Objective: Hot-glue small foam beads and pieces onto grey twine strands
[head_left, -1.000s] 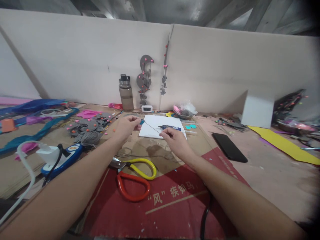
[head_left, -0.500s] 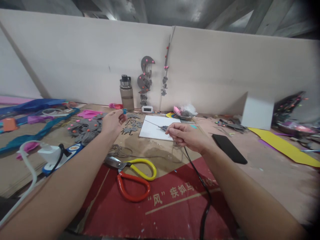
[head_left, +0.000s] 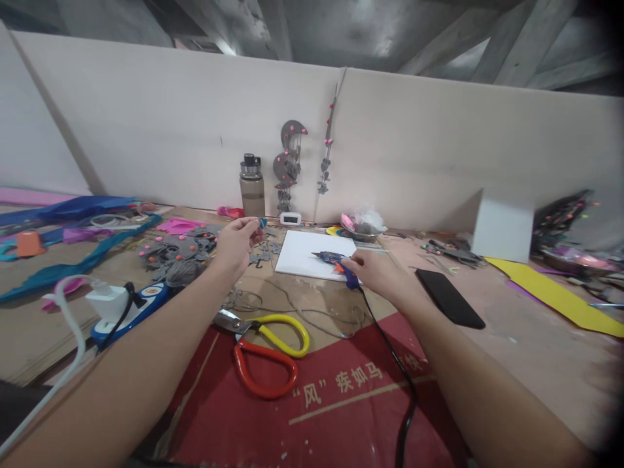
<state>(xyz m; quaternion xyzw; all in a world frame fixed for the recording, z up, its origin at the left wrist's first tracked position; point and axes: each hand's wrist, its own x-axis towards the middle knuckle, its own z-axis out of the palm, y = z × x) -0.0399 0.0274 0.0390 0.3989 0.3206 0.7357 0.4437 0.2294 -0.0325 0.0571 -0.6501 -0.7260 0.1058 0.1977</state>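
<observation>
**Glue gun in hand at a cluttered craft bench**

The right hand (head_left: 377,273) closes around a blue glue gun (head_left: 336,261) lying over the white board (head_left: 305,253). The left hand (head_left: 236,240) pinches a small blue piece (head_left: 262,222) between fingertips. A metal bowl (head_left: 363,227) holds pink scraps and clear plastic; a lidded bottle (head_left: 252,186) stands behind.

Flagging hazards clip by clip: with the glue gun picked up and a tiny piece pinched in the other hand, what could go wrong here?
1. The right hand grips the glue gun; its nozzle may burn the left hand, whose fingertips pinch a small blue piece.
2. The black cord trails beside the right forearm and could snag.
3. Glue might drip past the white board onto the table.
</observation>
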